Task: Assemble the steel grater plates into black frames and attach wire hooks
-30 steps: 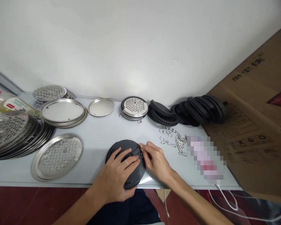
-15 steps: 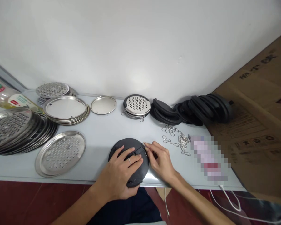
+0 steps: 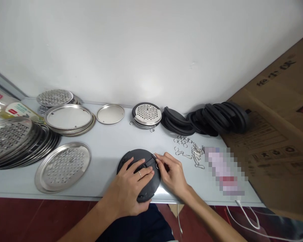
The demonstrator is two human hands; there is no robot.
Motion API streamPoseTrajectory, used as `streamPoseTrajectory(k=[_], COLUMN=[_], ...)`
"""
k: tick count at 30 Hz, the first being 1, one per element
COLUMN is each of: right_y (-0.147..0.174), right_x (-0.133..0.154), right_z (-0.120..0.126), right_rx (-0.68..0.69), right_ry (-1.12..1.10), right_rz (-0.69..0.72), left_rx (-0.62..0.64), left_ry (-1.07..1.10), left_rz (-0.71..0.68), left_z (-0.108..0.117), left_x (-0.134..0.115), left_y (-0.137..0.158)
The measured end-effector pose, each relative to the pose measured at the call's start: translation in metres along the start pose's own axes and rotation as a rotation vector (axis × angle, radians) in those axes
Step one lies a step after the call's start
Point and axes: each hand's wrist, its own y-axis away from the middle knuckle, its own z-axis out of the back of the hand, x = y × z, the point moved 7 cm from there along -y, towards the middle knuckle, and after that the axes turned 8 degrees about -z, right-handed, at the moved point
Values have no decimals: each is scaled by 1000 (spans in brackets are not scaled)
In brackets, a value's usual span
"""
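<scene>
A black round plastic disc (image 3: 151, 186) lies near the table's front edge. My left hand (image 3: 131, 185), with a ring on one finger, spreads across its top, and the thumb presses its near rim. At the disc's right rim my right hand (image 3: 170, 171) pinches a small metal ring (image 3: 154, 156) between thumb and fingertips. The fingers partly cover this ring and whatever it passes through. To the right of that hand lie loose metal rings (image 3: 183, 140) and several metal snap clips (image 3: 196, 153).
Stacked metal grater plates (image 3: 10, 137), plain metal plates (image 3: 68, 117) and one grater plate (image 3: 65, 168) lie left. A small plain plate (image 3: 110, 114), a black-rimmed grater stack (image 3: 147, 114) and black discs (image 3: 178, 117) line the back. A cardboard box (image 3: 275, 144) borders the right.
The view has shifted very slightly. My hands and the black disc hold nearly the same places, with the right fingers still at the metal ring.
</scene>
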Motion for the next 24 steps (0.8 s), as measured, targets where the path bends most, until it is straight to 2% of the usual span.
streamPoseTrajectory(k=[10, 13, 17, 24], right_y=[0, 3, 4, 3], right_x=[4, 1, -5, -4], right_z=[-3, 0, 5, 5], right_rx=[85, 41, -51, -55], right_ry=[64, 38, 16, 15], right_rz=[43, 57, 0, 30], left_rx=[5, -3, 5, 8], left_ry=[-6, 2, 6, 6], left_rz=[4, 1, 8, 20], left_z=[-3, -3, -4, -4], left_x=[1, 1, 1, 1], left_y=[0, 0, -3, -6])
